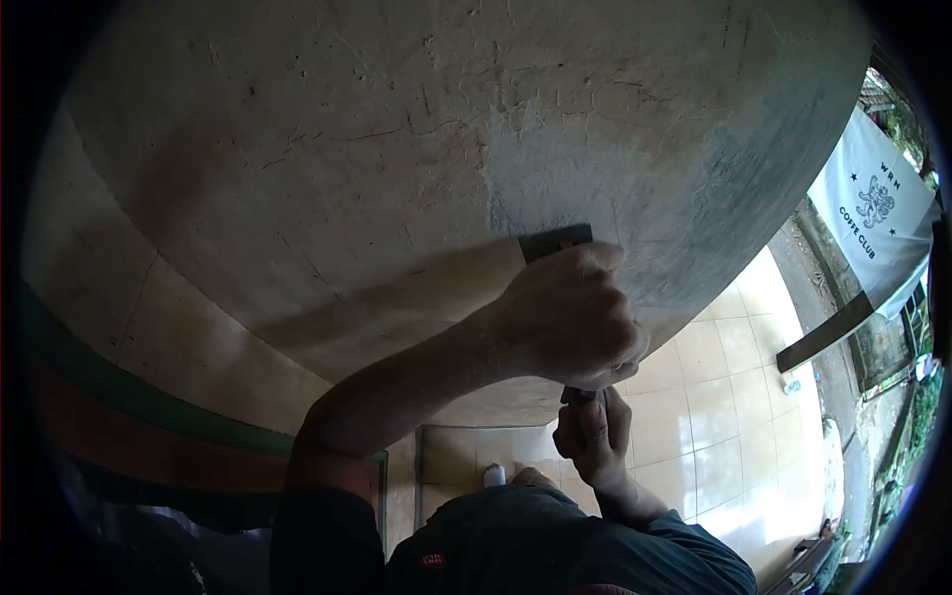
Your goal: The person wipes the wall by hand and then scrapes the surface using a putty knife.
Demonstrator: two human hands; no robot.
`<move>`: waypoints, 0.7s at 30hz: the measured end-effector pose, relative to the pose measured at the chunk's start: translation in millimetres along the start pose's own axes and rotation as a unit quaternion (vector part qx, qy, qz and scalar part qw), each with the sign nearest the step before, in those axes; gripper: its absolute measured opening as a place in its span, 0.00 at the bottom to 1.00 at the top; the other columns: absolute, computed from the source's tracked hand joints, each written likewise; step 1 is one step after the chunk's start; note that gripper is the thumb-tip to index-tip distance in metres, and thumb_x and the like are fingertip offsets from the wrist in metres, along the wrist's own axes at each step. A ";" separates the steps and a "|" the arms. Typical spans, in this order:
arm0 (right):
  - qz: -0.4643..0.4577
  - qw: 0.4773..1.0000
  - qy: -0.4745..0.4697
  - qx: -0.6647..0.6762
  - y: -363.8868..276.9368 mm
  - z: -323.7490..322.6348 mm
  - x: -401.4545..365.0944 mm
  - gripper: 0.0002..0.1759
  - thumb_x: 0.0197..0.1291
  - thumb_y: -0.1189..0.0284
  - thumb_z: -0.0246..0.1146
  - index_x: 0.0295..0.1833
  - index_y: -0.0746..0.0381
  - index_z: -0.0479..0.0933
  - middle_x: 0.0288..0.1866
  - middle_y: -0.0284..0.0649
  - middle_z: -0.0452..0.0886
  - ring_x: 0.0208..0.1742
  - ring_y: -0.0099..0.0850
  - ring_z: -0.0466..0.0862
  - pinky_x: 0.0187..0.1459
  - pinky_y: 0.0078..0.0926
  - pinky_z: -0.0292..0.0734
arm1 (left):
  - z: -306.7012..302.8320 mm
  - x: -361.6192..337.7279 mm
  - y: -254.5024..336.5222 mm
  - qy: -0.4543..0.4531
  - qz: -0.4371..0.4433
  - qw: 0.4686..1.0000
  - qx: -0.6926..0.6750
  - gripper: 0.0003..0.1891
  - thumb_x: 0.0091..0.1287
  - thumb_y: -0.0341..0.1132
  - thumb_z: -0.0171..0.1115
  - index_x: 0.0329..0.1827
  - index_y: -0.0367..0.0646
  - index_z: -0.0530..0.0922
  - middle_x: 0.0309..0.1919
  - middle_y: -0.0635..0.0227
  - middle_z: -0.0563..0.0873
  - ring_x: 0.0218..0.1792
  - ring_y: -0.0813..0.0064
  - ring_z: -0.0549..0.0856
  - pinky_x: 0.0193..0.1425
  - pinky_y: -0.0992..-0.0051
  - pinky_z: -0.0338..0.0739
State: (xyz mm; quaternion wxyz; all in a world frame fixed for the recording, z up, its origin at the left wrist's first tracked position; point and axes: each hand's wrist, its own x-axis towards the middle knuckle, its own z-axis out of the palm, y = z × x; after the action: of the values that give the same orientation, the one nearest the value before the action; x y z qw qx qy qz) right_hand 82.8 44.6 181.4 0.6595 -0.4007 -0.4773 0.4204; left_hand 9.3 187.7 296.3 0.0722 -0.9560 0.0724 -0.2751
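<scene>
Reaching from the left, my left hand (pixel 575 322) is closed in a fist against the worn, cracked wall (pixel 397 178). A flat dark blade-like tool (pixel 553 241) shows at its far side, flat near the wall surface; its grip is hidden inside the fist. Just below, my right hand (pixel 597 436) has its fingers wrapped round a small dark piece (pixel 583 395), with the thumb along it. Whether this piece and the blade belong to one tool is hidden. The two hands nearly touch. Grey patches mark the wall beside and beyond the blade.
Pale floor tiles (pixel 709 397) lie to the right and below. A white banner (pixel 873 203) with printed lettering hangs at the far right above a dark beam (pixel 825 332). A green ledge (pixel 149 402) runs along the lower left. A foot (pixel 494 475) shows below.
</scene>
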 end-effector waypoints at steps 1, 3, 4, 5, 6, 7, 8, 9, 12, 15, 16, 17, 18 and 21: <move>-0.013 1.000 -0.004 -0.004 -8.5 -0.5 12.1 0.26 0.71 0.52 0.47 0.44 0.69 0.66 0.13 0.29 0.60 0.09 0.16 0.57 0.13 0.17 0.50 | -8.2 7.3 -4.5 0.006 0.010 1.000 0.021 0.14 0.44 0.36 0.68 0.10 0.53 0.70 0.07 0.77 0.70 0.10 0.79 0.67 0.32 0.72 0.68; -0.036 0.999 -0.008 0.013 -22.1 1.1 36.8 0.25 0.73 0.53 0.45 0.45 0.69 0.66 0.13 0.30 0.60 0.10 0.17 0.57 0.13 0.17 0.52 | -23.2 20.9 -14.6 0.018 0.012 0.999 0.033 0.14 0.44 0.36 0.68 0.10 0.53 0.70 0.07 0.77 0.69 0.10 0.79 0.67 0.32 0.73 0.68; -0.036 0.999 -0.029 0.008 -23.2 -0.4 35.2 0.25 0.73 0.53 0.45 0.46 0.69 0.65 0.15 0.31 0.61 0.10 0.17 0.58 0.13 0.17 0.52 | -28.0 23.8 -17.6 0.029 0.012 0.998 0.054 0.14 0.44 0.36 0.68 0.10 0.53 0.69 0.07 0.77 0.69 0.10 0.79 0.66 0.32 0.73 0.68; -0.038 0.998 -0.051 0.004 -23.2 -0.8 31.6 0.26 0.72 0.53 0.45 0.47 0.69 0.65 0.16 0.31 0.62 0.11 0.17 0.58 0.13 0.17 0.53 | -29.6 21.2 -16.0 0.031 0.011 0.998 0.057 0.14 0.44 0.36 0.68 0.10 0.53 0.69 0.07 0.77 0.69 0.10 0.79 0.66 0.32 0.73 0.68; -0.029 0.999 -0.042 0.011 -24.2 6.3 23.5 0.26 0.72 0.53 0.45 0.48 0.69 0.64 0.18 0.32 0.62 0.11 0.17 0.58 0.13 0.17 0.53 | -28.6 16.0 -11.0 0.027 0.009 0.999 0.030 0.14 0.44 0.37 0.69 0.10 0.52 0.69 0.07 0.77 0.69 0.10 0.79 0.66 0.32 0.73 0.68; -0.019 0.999 -0.031 0.019 -24.4 14.1 10.6 0.26 0.72 0.53 0.46 0.48 0.69 0.64 0.19 0.32 0.62 0.11 0.16 0.59 0.13 0.17 0.53 | -25.7 10.8 -4.1 0.021 0.009 1.000 0.001 0.14 0.43 0.37 0.69 0.10 0.52 0.70 0.06 0.77 0.68 0.10 0.79 0.66 0.32 0.73 0.68; 0.002 0.998 -0.038 0.050 -20.0 15.4 -1.0 0.26 0.71 0.52 0.47 0.49 0.70 0.63 0.21 0.32 0.62 0.11 0.16 0.59 0.13 0.16 0.53 | -18.5 3.7 1.0 0.018 0.011 1.000 0.002 0.14 0.43 0.37 0.69 0.10 0.52 0.70 0.06 0.77 0.68 0.10 0.79 0.66 0.32 0.73 0.68; 0.025 0.997 -0.025 0.065 -10.5 17.2 -9.2 0.26 0.71 0.52 0.47 0.48 0.70 0.63 0.20 0.31 0.61 0.11 0.16 0.59 0.13 0.16 0.53 | -14.5 -2.0 4.5 0.012 0.013 1.000 -0.019 0.15 0.43 0.37 0.69 0.10 0.52 0.70 0.06 0.77 0.68 0.10 0.79 0.66 0.31 0.73 0.68; 0.002 0.998 -0.030 0.055 -2.3 15.5 5.4 0.26 0.71 0.52 0.47 0.47 0.69 0.63 0.18 0.30 0.60 0.11 0.17 0.58 0.13 0.17 0.51 | -17.1 1.1 -7.3 0.007 0.026 1.000 -0.011 0.15 0.42 0.36 0.69 0.09 0.52 0.69 0.06 0.77 0.68 0.10 0.79 0.66 0.31 0.72 0.67; -0.043 0.996 -0.065 0.044 -18.7 5.6 35.8 0.23 0.73 0.54 0.46 0.47 0.67 0.63 0.19 0.31 0.61 0.12 0.17 0.57 0.13 0.17 0.52 | -32.7 16.9 -17.7 0.019 0.024 0.999 0.018 0.15 0.42 0.36 0.68 0.08 0.53 0.67 0.06 0.77 0.67 0.10 0.79 0.65 0.30 0.72 0.66; -0.048 0.995 -0.071 0.050 -16.5 7.5 32.9 0.23 0.73 0.54 0.46 0.48 0.67 0.63 0.20 0.31 0.61 0.12 0.17 0.58 0.14 0.17 0.52 | -33.3 18.8 -17.5 0.028 0.015 0.999 0.027 0.16 0.42 0.36 0.67 0.08 0.53 0.67 0.06 0.77 0.66 0.10 0.79 0.65 0.30 0.72 0.66; -0.055 0.994 -0.078 0.057 -14.2 12.9 29.2 0.22 0.73 0.55 0.46 0.48 0.67 0.63 0.21 0.32 0.62 0.13 0.17 0.58 0.14 0.17 0.52 | -31.0 15.7 -14.5 0.031 0.014 0.999 0.030 0.16 0.42 0.36 0.67 0.08 0.53 0.67 0.06 0.77 0.66 0.10 0.79 0.65 0.30 0.72 0.66; -0.062 0.995 -0.058 0.051 -8.9 19.3 17.6 0.22 0.72 0.55 0.47 0.49 0.66 0.62 0.22 0.32 0.62 0.13 0.17 0.58 0.14 0.17 0.52 | -23.8 7.6 -7.9 0.018 0.015 1.000 -0.001 0.16 0.43 0.36 0.67 0.08 0.54 0.67 0.06 0.77 0.66 0.10 0.78 0.66 0.30 0.72 0.66; 0.015 0.995 -0.057 0.086 14.0 19.0 -9.7 0.22 0.72 0.55 0.47 0.48 0.66 0.62 0.21 0.31 0.61 0.13 0.17 0.59 0.14 0.17 0.52 | -2.6 -11.8 2.2 0.018 0.022 0.998 -0.059 0.15 0.44 0.36 0.67 0.08 0.54 0.67 0.06 0.76 0.67 0.10 0.77 0.66 0.30 0.73 0.68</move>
State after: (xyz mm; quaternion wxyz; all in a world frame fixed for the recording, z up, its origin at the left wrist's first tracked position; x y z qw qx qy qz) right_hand 60.1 42.4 169.8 0.6571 -0.3248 -0.4697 0.4920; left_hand -2.3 187.3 292.0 0.0206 -0.9517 0.1107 -0.2855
